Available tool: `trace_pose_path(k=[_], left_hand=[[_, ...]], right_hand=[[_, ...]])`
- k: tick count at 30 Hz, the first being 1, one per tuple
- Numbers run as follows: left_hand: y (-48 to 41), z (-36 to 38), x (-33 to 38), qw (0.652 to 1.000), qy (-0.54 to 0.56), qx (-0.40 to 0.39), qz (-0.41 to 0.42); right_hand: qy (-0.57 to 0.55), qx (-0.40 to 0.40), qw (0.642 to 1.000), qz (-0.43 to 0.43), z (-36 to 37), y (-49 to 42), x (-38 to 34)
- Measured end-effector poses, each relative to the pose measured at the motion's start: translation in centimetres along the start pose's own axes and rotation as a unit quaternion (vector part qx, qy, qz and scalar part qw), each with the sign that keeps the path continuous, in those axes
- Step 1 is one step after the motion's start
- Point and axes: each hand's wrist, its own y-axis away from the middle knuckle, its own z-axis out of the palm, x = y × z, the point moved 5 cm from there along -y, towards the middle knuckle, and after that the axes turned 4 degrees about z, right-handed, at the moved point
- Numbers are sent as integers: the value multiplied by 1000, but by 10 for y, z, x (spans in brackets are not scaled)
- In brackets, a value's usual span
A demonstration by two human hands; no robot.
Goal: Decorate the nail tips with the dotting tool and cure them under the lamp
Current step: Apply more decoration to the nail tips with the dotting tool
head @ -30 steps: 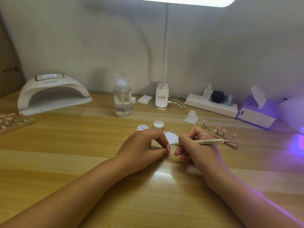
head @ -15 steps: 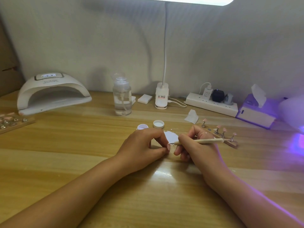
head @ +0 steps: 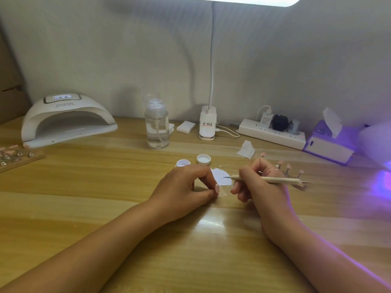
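Dotting tool (head: 268, 179) (right hand (head: 261, 193) pinching) overlaps nail-tip stand (head: 287, 169).

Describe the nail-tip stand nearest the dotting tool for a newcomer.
Start at the white power strip at the back, then come forward to the right hand. The nail-tip stand peeks out behind it, pink tips on pegs; the other stand lies at the left edge of the table.

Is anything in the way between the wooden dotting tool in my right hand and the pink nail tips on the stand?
Only your own right hand: the wooden dotting tool points left over the white patch, and the pink nail tips stand just behind that hand. Nothing else visible lies between.
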Motion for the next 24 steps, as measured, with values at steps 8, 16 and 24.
trace_pose_path(k=[8,16,24], left_hand=[[0,0,0,1000,-3,-7,-16],[0,0,5,999,-27,-3,-22],[-1,0,3,999,-25,-5,-23]], right_hand=[[-63,144,977,-147,-19,6,-34],[120,41,992,21,-16,-13,9],[233,-10,972,21,-8,-14,12]])
